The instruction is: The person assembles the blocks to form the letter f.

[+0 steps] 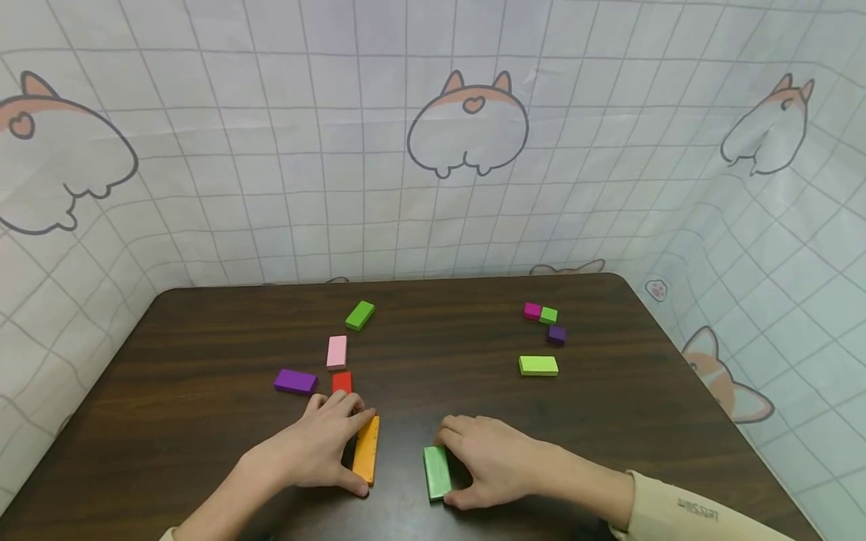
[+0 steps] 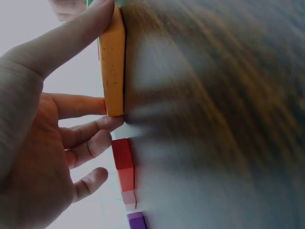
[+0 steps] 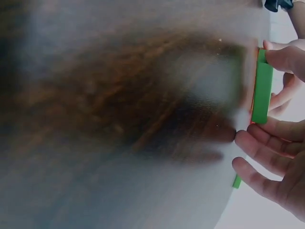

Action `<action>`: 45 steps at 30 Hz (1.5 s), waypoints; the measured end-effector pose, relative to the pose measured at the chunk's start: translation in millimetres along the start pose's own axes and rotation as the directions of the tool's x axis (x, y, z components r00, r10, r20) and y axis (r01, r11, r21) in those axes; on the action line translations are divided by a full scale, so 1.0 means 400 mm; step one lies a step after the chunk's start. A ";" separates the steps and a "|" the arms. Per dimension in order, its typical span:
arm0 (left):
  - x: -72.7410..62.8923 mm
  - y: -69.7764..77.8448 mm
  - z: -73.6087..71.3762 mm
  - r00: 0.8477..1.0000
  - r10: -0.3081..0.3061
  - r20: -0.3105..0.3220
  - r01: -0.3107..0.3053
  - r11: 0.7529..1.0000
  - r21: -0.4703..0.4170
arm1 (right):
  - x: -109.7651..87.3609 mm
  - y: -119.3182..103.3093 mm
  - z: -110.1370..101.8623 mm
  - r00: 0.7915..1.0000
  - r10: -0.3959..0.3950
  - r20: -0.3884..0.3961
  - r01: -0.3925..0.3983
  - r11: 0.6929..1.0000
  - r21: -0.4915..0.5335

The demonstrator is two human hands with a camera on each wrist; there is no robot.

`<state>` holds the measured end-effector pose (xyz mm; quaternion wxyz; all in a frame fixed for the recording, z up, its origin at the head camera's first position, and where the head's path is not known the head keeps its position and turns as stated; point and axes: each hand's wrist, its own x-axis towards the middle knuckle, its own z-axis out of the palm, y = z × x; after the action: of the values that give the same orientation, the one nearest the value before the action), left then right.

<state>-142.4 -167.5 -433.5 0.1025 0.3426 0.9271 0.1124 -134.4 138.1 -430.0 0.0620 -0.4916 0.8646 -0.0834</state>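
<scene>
My left hand holds a long orange block by its two ends, thumb at the near end and index finger at the far end. The left wrist view shows the orange block lying along the table, the other fingers loosely bent beside it. To its right, my right hand pinches a green block end to end between thumb and fingers. In the right wrist view, the same green block appears at the table surface. Just beyond the left fingertips lies a red block, partly hidden by them.
Left of centre lie a purple block, a pink block and a green block. Farther right are a lime block, a dark purple block, a magenta block and a small green block. A patterned cloth hangs behind the table.
</scene>
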 end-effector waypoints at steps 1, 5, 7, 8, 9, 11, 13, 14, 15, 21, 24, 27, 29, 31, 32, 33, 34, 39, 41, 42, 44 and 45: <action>0.000 0.000 0.000 1.000 0.001 -0.003 -0.001 1.000 0.004 | 0.004 0.001 -0.001 1.000 0.009 0.010 -0.009 1.000 0.002; -0.001 0.001 -0.003 1.000 0.003 -0.010 -0.002 1.000 0.012 | 0.015 0.002 0.002 0.999 0.031 0.032 -0.032 0.999 0.012; -0.001 0.002 -0.003 1.000 0.001 -0.008 -0.001 1.000 0.014 | 0.016 0.003 0.006 0.999 0.036 0.040 -0.037 0.999 0.013; 0.000 0.003 -0.004 1.000 0.001 -0.007 -0.001 1.000 0.014 | 0.016 0.003 0.009 0.998 0.037 0.042 -0.037 0.999 0.014; 0.000 0.004 -0.004 1.000 0.000 -0.005 0.000 1.000 0.013 | 0.015 0.004 0.011 0.998 0.037 0.045 -0.038 0.999 0.015; 0.001 0.004 -0.005 1.000 -0.002 0.001 0.002 1.000 0.012 | 0.013 0.004 0.015 0.998 0.035 0.048 -0.035 0.999 0.014; 0.000 0.004 -0.006 1.000 -0.003 0.005 0.003 1.000 0.012 | 0.010 0.004 0.018 0.999 0.027 0.042 -0.028 1.000 0.013; 0.001 0.004 -0.007 1.000 -0.003 0.007 0.003 1.000 0.013 | 0.009 0.005 0.018 0.999 0.023 0.038 -0.023 1.000 0.018; 0.001 0.004 -0.007 1.000 -0.002 0.009 0.002 1.000 0.014 | 0.007 0.005 0.018 0.999 0.017 0.034 -0.018 1.000 0.024; 0.003 0.000 -0.004 1.000 -0.005 0.016 0.005 1.000 0.020 | -0.010 0.005 0.008 1.000 -0.011 0.010 0.010 0.997 0.081; 0.004 0.000 -0.002 1.000 -0.007 0.015 0.007 1.000 0.016 | -0.023 0.007 0.002 0.999 -0.032 0.011 0.031 0.994 0.105; 0.004 0.001 -0.001 1.000 -0.008 0.015 0.008 1.000 0.014 | -0.039 0.009 -0.005 0.998 -0.054 0.029 0.049 0.988 0.144; 0.003 0.002 -0.001 1.000 -0.006 0.012 0.006 1.000 0.013 | -0.051 0.011 -0.009 0.996 -0.069 0.050 0.059 0.984 0.170; 0.001 0.002 -0.002 1.000 -0.004 0.009 0.003 1.000 0.016 | -0.061 0.011 -0.012 0.994 -0.084 0.072 0.069 0.979 0.193; 0.000 0.003 -0.003 1.000 -0.003 0.007 0.003 1.000 0.020 | -0.066 0.011 -0.012 0.992 -0.096 0.082 0.078 0.976 0.202; 0.000 0.003 -0.004 1.000 -0.002 0.006 0.002 1.000 0.023 | -0.070 0.012 -0.013 0.990 -0.107 0.092 0.086 0.974 0.210; -0.001 0.003 -0.005 1.000 -0.001 0.003 0.001 1.000 0.026 | -0.074 0.013 -0.013 0.988 -0.119 0.099 0.095 0.972 0.214; 0.000 0.003 -0.005 1.000 -0.013 0.010 0.013 1.000 0.024 | -0.084 0.019 -0.009 0.980 -0.153 0.124 0.119 0.962 0.246; 0.002 0.003 -0.003 1.000 -0.017 0.010 0.017 1.000 0.026 | -0.087 0.021 -0.007 0.979 -0.157 0.127 0.121 0.960 0.254; 0.002 0.002 -0.001 1.000 -0.016 0.006 0.016 0.999 0.028 | -0.087 0.022 -0.006 0.979 -0.159 0.128 0.122 0.959 0.256; 0.003 0.002 0.002 1.000 -0.009 -0.005 0.010 0.999 0.038 | -0.088 0.024 -0.006 0.978 -0.164 0.131 0.126 0.957 0.260; 0.003 0.002 0.004 1.000 -0.004 -0.012 0.005 0.999 0.044 | -0.088 0.025 -0.006 0.977 -0.167 0.133 0.129 0.957 0.259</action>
<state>-142.6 -166.0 -435.0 0.0897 0.3420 0.9307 0.0938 -125.1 173.7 -428.7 0.1831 -0.5483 0.8006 -0.1577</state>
